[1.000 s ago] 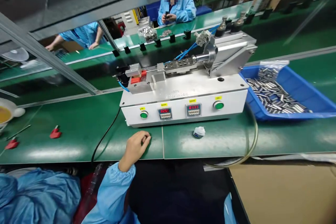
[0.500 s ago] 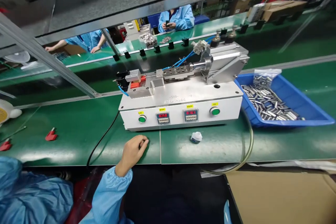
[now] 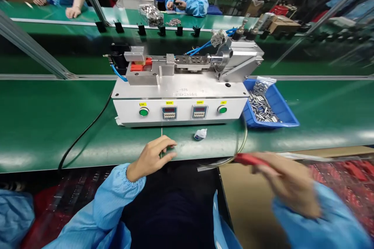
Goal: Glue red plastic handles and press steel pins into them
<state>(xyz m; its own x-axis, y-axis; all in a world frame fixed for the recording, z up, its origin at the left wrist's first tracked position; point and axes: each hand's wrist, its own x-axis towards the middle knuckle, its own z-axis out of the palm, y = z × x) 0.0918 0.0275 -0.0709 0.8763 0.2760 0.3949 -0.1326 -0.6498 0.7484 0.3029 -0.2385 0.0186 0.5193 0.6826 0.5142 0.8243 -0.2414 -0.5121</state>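
My left hand [image 3: 152, 155] hovers at the front edge of the green workbench, open, thumb and fingers apart with nothing between them. My right hand [image 3: 289, 183], smeared by motion, is closed around a long red plastic part [image 3: 249, 159] whose end sticks out to the left. Ahead of both hands stands a white and silver bench machine [image 3: 184, 89] with green buttons and two small displays. A red piece [image 3: 141, 64] lies in its left-hand fixture. Between machine and bench edge is a small white-capped bottle [image 3: 200, 134], close to my left hand.
A blue bin [image 3: 284, 113] of small metal cylinders stands right of the machine. Clear trays [image 3: 344, 186] with red parts lie at the lower right, beside a cardboard box [image 3: 242, 202]. A black cable [image 3: 84, 132] and a clear hose [image 3: 243, 140] hang over the edge. Two people work opposite.
My right hand has come into view from the right with the red plastic part. My left hand has opened from a loose curl. The view has shifted, and the machine's red display digits have gone dim.
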